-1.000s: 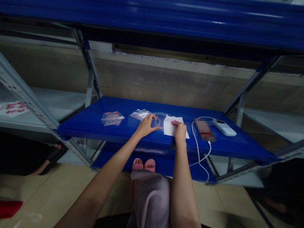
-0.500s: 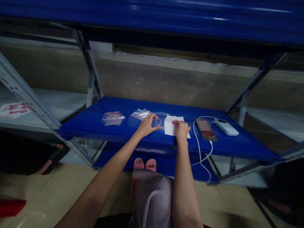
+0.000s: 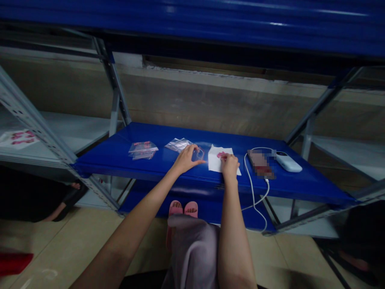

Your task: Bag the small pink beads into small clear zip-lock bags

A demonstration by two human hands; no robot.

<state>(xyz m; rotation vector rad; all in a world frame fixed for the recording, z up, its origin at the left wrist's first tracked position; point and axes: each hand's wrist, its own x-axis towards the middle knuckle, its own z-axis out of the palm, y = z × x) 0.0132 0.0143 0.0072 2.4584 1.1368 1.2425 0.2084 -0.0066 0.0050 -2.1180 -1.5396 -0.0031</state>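
The left hand [image 3: 188,159] rests half open, fingertips on a small clear bag [image 3: 198,154]. The right hand [image 3: 230,166] curls over pink pieces [image 3: 221,154] on white paper [image 3: 214,165], its hold unclear. More bags [image 3: 143,150] lie leftward on the blue shelf [image 3: 192,135].

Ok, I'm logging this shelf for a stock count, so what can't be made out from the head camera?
All in the head view:
The pink item on the white paper sheet: partly hidden by the right hand.
The clear plastic piece: too small to identify, and the left hand overlaps it.
The flat device: pixelated, so its face is unreadable.
The zip bags: contents too small to tell.
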